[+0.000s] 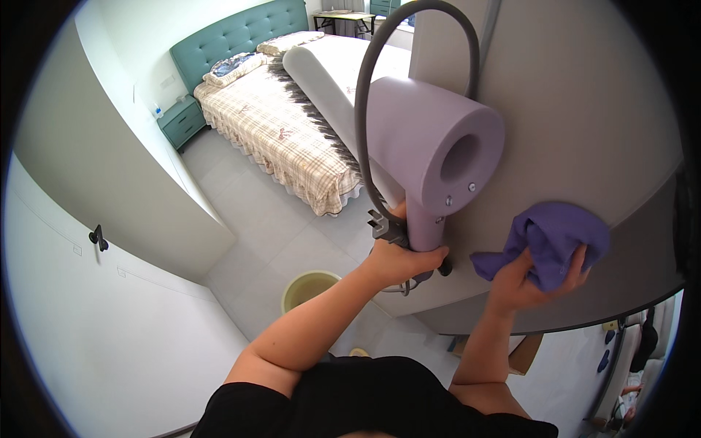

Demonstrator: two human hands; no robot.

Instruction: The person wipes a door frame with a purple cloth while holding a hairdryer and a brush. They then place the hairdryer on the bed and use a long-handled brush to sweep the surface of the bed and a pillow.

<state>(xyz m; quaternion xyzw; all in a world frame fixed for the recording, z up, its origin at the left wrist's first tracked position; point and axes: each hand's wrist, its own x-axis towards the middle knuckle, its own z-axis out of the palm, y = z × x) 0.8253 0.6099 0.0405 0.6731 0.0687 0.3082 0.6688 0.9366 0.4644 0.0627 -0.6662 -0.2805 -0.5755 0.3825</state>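
- Left hand (400, 266): fingers are gripping the handle of a lilac hair dryer (427, 120), bunching it with a white bristle brush (321, 91) and a looped grey cord (361, 102), presumably keeping all three together.
- Right hand (517, 289): fingers are clutching a crumpled purple cloth (558, 237) above the lower edge of a beige panel (569, 131).
- Obscured: the left hand and dryer are hiding the brush's near end; cloth-to-panel contact is not showing clearly; the left forearm is partly covering a floor-standing basin (301, 288).

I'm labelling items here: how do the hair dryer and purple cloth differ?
The hair dryer is pale lilac; the cloth is deeper purple. The hair dryer has a smooth barrel; the cloth is crumpled. The hair dryer is in the left grip, the cloth in the right grip. Both are purplish.
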